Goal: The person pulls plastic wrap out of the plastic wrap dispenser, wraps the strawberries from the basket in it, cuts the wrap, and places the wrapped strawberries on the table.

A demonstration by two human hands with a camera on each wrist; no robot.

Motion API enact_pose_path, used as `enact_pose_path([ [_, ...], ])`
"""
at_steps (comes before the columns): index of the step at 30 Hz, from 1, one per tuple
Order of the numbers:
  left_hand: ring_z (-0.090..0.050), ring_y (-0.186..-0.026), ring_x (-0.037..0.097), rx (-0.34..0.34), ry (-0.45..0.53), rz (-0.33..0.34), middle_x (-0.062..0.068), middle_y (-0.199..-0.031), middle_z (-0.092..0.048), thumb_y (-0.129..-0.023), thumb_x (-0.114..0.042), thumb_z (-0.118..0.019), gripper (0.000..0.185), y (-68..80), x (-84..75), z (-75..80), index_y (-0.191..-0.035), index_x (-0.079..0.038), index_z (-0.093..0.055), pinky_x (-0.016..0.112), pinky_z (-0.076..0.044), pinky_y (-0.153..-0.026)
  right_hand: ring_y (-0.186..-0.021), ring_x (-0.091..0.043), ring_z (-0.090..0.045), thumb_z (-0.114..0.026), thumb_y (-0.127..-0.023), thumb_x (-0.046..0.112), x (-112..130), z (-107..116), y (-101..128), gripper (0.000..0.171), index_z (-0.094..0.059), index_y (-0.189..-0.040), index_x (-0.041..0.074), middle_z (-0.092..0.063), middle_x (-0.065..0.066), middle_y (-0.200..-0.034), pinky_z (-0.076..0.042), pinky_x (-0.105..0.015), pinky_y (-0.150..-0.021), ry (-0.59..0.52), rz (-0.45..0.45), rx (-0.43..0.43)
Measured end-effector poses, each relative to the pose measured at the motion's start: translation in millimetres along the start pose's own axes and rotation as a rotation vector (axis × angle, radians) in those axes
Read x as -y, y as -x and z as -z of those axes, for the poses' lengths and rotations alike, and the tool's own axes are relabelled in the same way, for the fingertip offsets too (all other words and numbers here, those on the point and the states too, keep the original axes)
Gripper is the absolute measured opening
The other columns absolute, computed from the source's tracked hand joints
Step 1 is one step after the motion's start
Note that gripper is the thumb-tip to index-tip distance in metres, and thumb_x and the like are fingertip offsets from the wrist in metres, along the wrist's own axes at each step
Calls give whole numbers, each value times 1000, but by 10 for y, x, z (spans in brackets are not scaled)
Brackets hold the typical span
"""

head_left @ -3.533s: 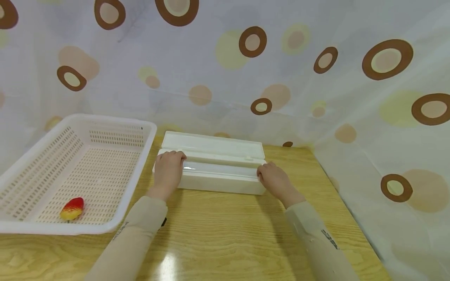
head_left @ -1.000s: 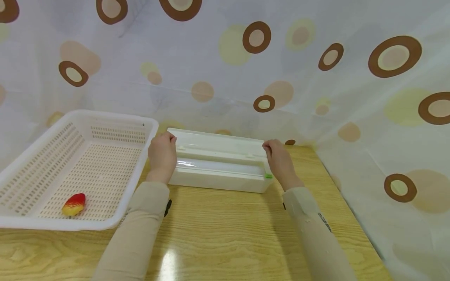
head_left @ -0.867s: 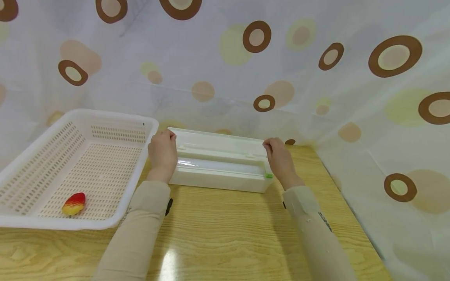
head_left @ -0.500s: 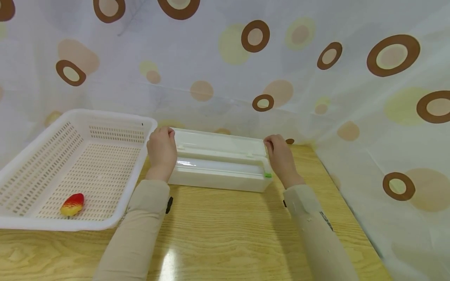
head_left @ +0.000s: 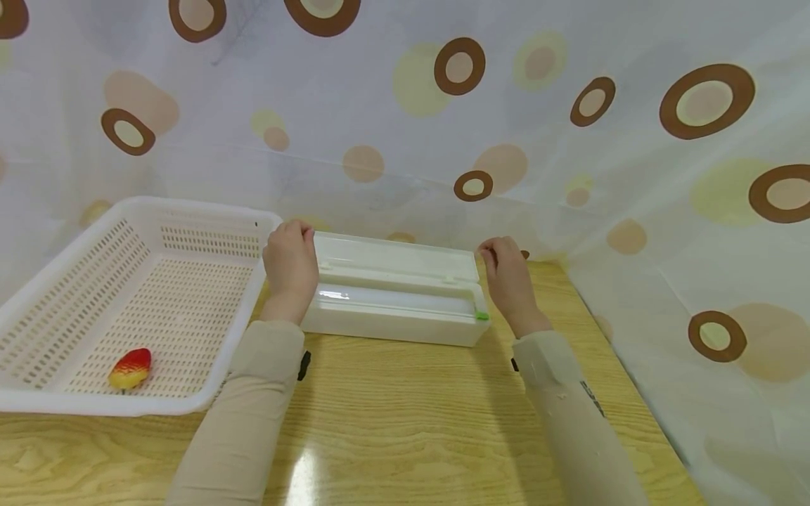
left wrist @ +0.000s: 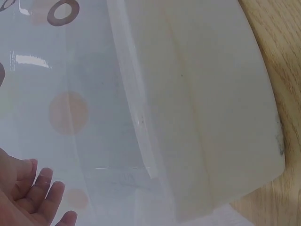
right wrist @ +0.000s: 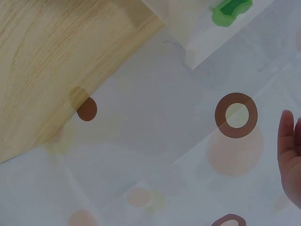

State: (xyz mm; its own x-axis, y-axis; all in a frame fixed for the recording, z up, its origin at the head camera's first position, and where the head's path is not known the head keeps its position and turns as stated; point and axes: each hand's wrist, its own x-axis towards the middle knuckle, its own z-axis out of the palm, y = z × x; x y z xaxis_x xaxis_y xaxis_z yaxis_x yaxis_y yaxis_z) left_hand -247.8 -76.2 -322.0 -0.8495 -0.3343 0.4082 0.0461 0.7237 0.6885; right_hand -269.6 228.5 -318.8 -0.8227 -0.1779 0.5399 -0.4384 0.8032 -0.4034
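A long white cling film dispenser (head_left: 395, 327) stands on the table with its lid (head_left: 395, 256) tipped back, a shiny white roll (head_left: 392, 299) inside and a green tab (head_left: 482, 316) at its right end. My left hand (head_left: 291, 263) is raised over the box's left end, and my right hand (head_left: 508, 277) is raised beside its right end. Thumbs and fingers pinch the corners of a clear sheet of cling film (left wrist: 101, 103), stretched between the hands. It shows by its glossy streaks in the left wrist view; in the head view it is almost invisible.
On the left, a white perforated plastic basket (head_left: 249, 309) holds a red and yellow strawberry-like fruit (head_left: 131, 369). A patterned curtain (head_left: 392, 105) hangs close behind the box and along the right side. Wood-grain table (head_left: 405, 422) lies in front.
Both hands have risen from the box's front edge, drawing the film up and away from me. The green tab, covered by the right hand before, now shows. Over the last second they lift slightly further.
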Motion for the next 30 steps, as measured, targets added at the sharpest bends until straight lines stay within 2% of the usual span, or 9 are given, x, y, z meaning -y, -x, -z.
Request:
enact_pose_path([
  [10, -58, -95, 36, -29, 43, -9, 20, -100, -64, -97, -15, -48, 22, 4, -66, 55, -103, 2, -60, 49, -44, -85, -85, -32, -45, -40, -99, 7, 66, 54, -21, 19, -53, -100, -8, -48, -22, -96, -40, -41, -74, -28, -48, -6],
  [16, -58, -96, 37, -45, 71, -10, 21, -100, -63, -97, -14, -48, 22, 2, -91, 78, -102, 3, -60, 49, -45, -86, -83, -32, -46, -39, -99, 7, 100, 78, -26, 21, -53, -100, -8, -47, -21, -93, -39, -39, -72, -28, -54, -25],
  [23, -59, -95, 36, -72, 107, -22, 21, -99, -63, -97, -13, -48, 21, -12, -125, 112, -100, 4, -60, 47, -46, -84, -78, -34, -52, -40, -99, 7, 132, 111, -50, 20, -53, -99, -9, -47, -22, -92, -49, -40, -73, -53, -33, -73],
  [30, -59, -93, 35, -82, 127, -16, 20, -99, -64, -97, -13, -49, 20, -15, -143, 137, -101, 4, -60, 45, -47, -83, -77, -33, -50, -45, -98, 9, 150, 138, -51, 21, -54, -95, -9, -48, -22, -88, -41, -36, -69, -51, -5, -126],
])
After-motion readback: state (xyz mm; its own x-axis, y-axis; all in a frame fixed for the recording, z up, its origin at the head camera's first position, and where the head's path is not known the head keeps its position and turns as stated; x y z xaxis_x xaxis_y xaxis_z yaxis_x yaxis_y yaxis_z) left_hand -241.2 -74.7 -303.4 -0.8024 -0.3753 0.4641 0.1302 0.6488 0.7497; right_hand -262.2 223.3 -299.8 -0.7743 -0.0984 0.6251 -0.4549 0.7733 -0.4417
